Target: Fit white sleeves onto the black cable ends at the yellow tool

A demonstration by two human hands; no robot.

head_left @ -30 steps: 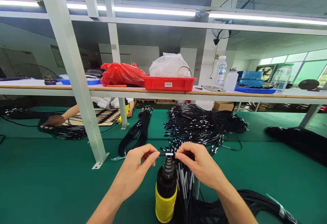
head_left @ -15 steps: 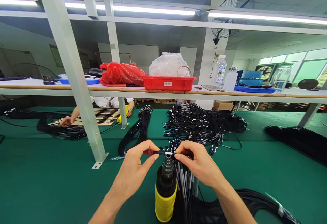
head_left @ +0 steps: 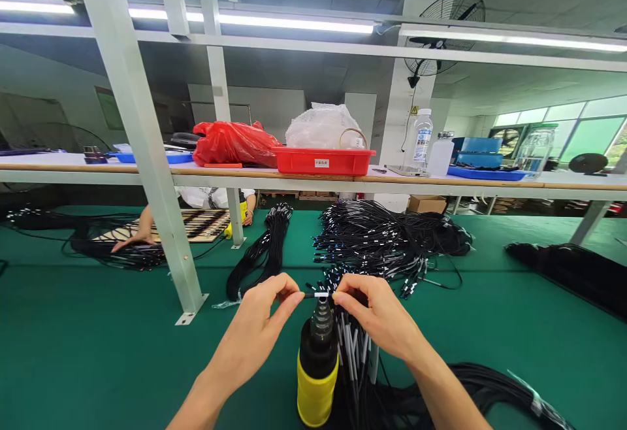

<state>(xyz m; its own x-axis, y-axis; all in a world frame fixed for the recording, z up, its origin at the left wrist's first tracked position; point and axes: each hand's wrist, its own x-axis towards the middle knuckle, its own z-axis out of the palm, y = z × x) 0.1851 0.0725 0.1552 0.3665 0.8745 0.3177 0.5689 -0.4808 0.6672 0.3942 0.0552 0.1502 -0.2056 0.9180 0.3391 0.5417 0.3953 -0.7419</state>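
Between my two hands a thin black cable with a white sleeve on it is stretched level. My left hand pinches its left end between thumb and forefinger. On the other side of the white sleeve, my right hand pinches the cable the same way. Just below the sleeve stands the ribbed dark nozzle of an upright yellow and black heat gun; whether they touch I cannot tell. Beside the heat gun lies a bundle of black cables with grey sleeves, partly behind my right hand.
A large pile of black cables lies beyond my hands, with a tied bundle to its left. A white metal post rises at the left. Across the back runs a shelf holding a red bin. Another person's hand touches cables there.
My left hand's fingers have closed further round the cable end, and the view has shifted slightly. The other person's hand at the far left has flattened over the cables.
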